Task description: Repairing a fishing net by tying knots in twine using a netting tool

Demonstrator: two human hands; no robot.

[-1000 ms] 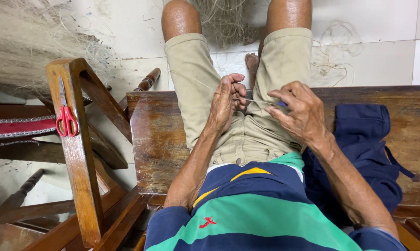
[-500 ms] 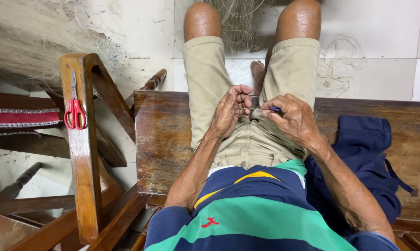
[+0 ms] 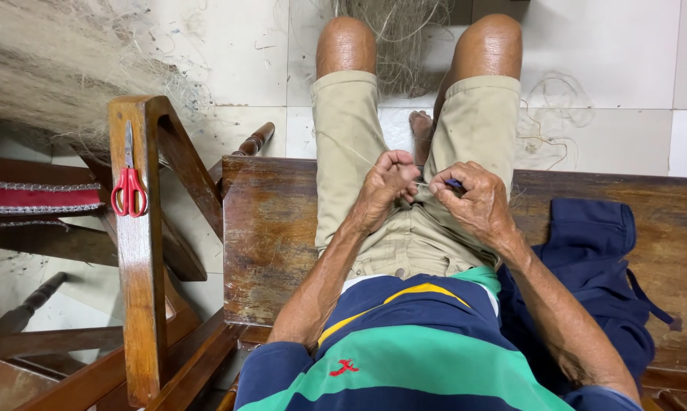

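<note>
Wooden bench (image 3: 275,243): person seated mid-bench, knees past the front edge, over a white tiled floor (image 3: 610,46). Mass of fine fishing net (image 3: 47,68) at upper left, more strands between the knees. Dark blue cloth (image 3: 587,266) lies on the bench at the person's right side. Wooden chair frame (image 3: 138,259) stands off the bench's left end; red-handled scissors (image 3: 129,186) rest on its arm. Left hand (image 3: 385,190) closed, pinching thin net line (image 3: 422,185) over the lap. Right hand (image 3: 473,199) closed on a small blue netting needle (image 3: 454,183), just beside the left.

Both hands (image 3: 435,198) pinched together over lap
</note>
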